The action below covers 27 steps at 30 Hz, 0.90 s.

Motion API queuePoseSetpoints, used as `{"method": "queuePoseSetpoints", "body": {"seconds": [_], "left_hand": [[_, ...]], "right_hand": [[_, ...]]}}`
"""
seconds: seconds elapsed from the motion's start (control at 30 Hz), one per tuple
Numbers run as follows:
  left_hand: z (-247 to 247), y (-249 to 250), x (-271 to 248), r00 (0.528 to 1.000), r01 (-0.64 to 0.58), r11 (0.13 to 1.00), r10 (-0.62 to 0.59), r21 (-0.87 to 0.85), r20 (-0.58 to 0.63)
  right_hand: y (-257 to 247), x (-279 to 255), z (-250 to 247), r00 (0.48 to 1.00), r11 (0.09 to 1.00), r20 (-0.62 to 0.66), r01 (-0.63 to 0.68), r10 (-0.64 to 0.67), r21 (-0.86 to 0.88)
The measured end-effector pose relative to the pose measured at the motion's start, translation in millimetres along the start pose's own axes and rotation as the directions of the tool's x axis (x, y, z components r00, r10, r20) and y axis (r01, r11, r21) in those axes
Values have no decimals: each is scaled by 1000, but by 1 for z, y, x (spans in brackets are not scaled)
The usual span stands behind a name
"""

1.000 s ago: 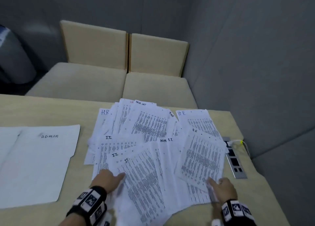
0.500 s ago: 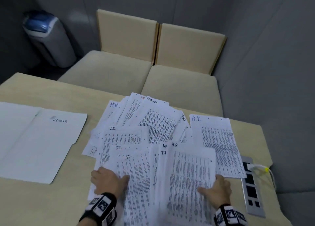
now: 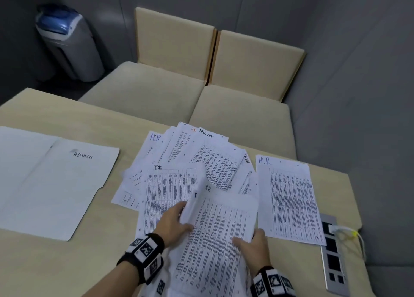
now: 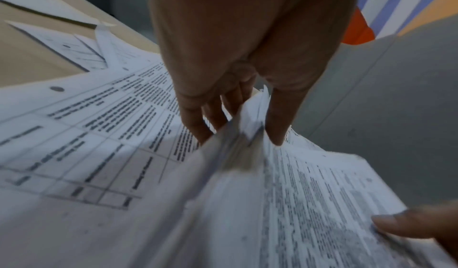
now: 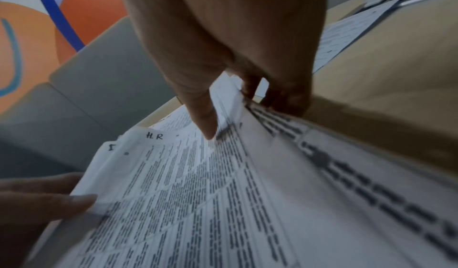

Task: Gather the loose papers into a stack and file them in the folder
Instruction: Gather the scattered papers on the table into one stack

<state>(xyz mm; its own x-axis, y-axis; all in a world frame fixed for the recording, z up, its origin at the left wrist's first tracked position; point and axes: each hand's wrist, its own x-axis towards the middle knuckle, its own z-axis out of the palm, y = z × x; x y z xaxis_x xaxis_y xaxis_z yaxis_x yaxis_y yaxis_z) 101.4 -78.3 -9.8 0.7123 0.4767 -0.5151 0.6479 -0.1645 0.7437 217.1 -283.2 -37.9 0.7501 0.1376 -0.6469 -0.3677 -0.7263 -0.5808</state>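
Grey-walled booth, two beige upholstered bench seats (image 3: 201, 99) behind a pale wood-laminate table (image 3: 56, 263). Landmark: the open white card folder marked "ADMIN" (image 3: 51, 184), lying flat at the table's left.

Right of the folder, a wide fan of loose white printed sheets (image 3: 208, 160) overlaps across the table middle. One single sheet headed "H.R." (image 3: 289, 202) lies flat farthest from the folder, just beside a silver socket panel (image 3: 333, 258) at the table edge.

Nearer the person, right of the folder, a partial bundle of printed sheets (image 3: 215, 229) is lifted and bowed, edges uneven.

The left hand (image 3: 172, 222) pinches the bundle's folder-side edge, thumb on top, fingers under. The right hand (image 3: 253, 243) pinches the opposite edge the same way.

Handling, as a judgement:
- Light, floppy, thin. Sheets slide on each other readily; the fan will shear if dragged from one side.
- Edges crease easily.
- Best hold: both long edges, squeezed inward, then tap the bundle square on the table.
- Flat single sheets need a fingertip slide to lift.
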Motion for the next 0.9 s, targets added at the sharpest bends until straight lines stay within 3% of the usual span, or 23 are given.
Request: {"method": "queuePoseSetpoints", "body": {"seconds": [0.1,0.17,0.23,0.3,0.37,0.4,0.43,0.5,0.6,0.67,0.73,0.83,0.87,0.9], "left_hand": [[-5,5,2,998,23,981,-11,-195,60],[-10,14,8,999,-2,943,12,-333,30],[-21,18,21,995,-43,912,1,-408,-103],[-38,14,38,952,-23,968,-55,-251,-300],[-56,4,54,870,184,983,-160,7,-466],[-63,1,59,828,327,940,-236,95,-509],[-68,0,62,791,448,882,-316,144,-523],[-72,0,67,756,552,819,-412,156,-508],[-68,0,80,759,530,845,-437,69,-483],[-68,3,87,777,501,863,-411,73,-477],[-73,10,90,823,470,836,-299,284,-482],[-85,31,92,881,416,652,-114,634,-460],[-90,38,95,897,369,659,-67,656,-437],[-96,42,99,917,292,719,-23,631,-398]], "right_hand": [[-6,-3,-10,993,980,111,7,-30,200],[-16,-1,-26,991,962,117,30,-64,272],[-27,12,-55,996,936,47,51,-72,349],[-42,29,-94,994,931,-70,103,-84,351],[-52,54,-131,982,953,-168,131,-88,271],[-53,72,-148,976,963,-202,131,-84,234],[-50,91,-159,972,975,-226,107,-61,197],[-40,126,-174,973,995,-229,40,-18,92],[-19,176,-181,964,996,-265,-38,17,-75],[-26,179,-177,951,974,-309,-82,14,-210],[-40,170,-170,948,959,-317,-57,-35,-277],[-66,144,-164,929,960,-351,12,-115,-281],[-71,139,-165,921,955,-360,41,-150,-294],[-79,131,-166,918,956,-356,71,-173,-283]]}}
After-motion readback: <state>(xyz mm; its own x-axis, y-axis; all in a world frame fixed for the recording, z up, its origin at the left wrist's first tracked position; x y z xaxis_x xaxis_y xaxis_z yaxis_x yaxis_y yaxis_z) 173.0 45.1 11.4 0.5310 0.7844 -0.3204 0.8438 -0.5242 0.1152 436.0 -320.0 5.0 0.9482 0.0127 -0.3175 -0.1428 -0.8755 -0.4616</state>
